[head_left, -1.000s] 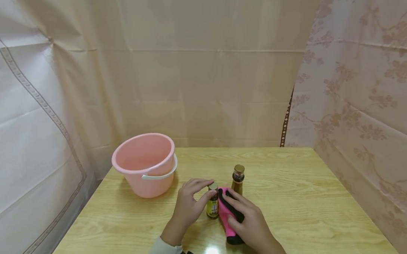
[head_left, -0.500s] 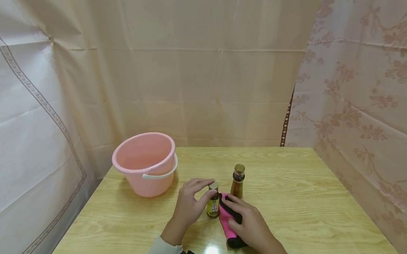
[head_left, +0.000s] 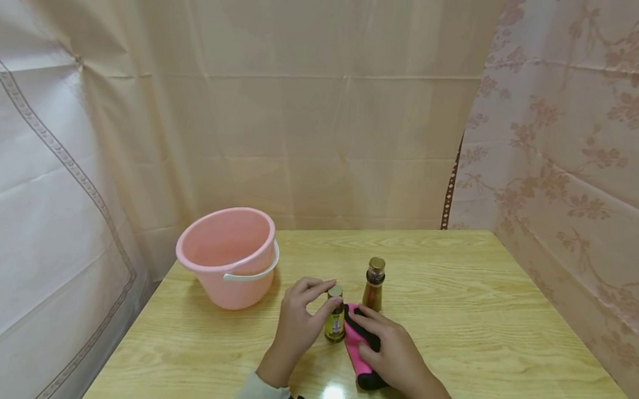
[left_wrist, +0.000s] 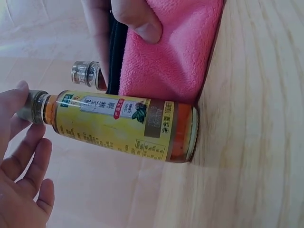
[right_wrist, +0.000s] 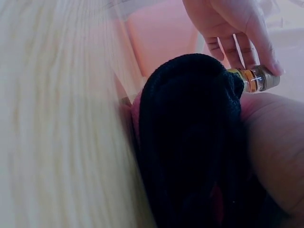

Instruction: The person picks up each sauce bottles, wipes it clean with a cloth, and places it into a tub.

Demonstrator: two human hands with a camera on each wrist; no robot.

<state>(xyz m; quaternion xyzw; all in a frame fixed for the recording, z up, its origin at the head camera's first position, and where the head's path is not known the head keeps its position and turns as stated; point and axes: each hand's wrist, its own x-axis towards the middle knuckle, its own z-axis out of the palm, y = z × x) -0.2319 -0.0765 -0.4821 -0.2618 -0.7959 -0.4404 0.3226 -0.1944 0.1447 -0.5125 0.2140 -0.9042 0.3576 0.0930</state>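
Note:
In the head view my left hand [head_left: 299,322] pinches the cap of a small glass bottle [head_left: 334,328] that stands upright on the table. Its yellow label and orange contents show clearly in the left wrist view, where the bottle [left_wrist: 114,123] lies sideways in the picture. My right hand [head_left: 393,349] holds a folded fuzzy pink cloth [left_wrist: 166,61] with black edging, thumb on the near side. The cloth's front end touches or nearly touches the bottle's side. From the right wrist, the black edging [right_wrist: 190,133] fills much of the picture and hides most of the bottle.
Behind the cloth stands a second, taller brown bottle [head_left: 373,286] with a gold cap. A pink bucket [head_left: 237,290] with a white handle is at the table's left. Curtains hang around the wooden table [head_left: 479,322].
The right hand has drawn the cloth slightly down along the bottle, towards the person, exposing more of the taller bottle behind. The left hand keeps its pinch on the cap.

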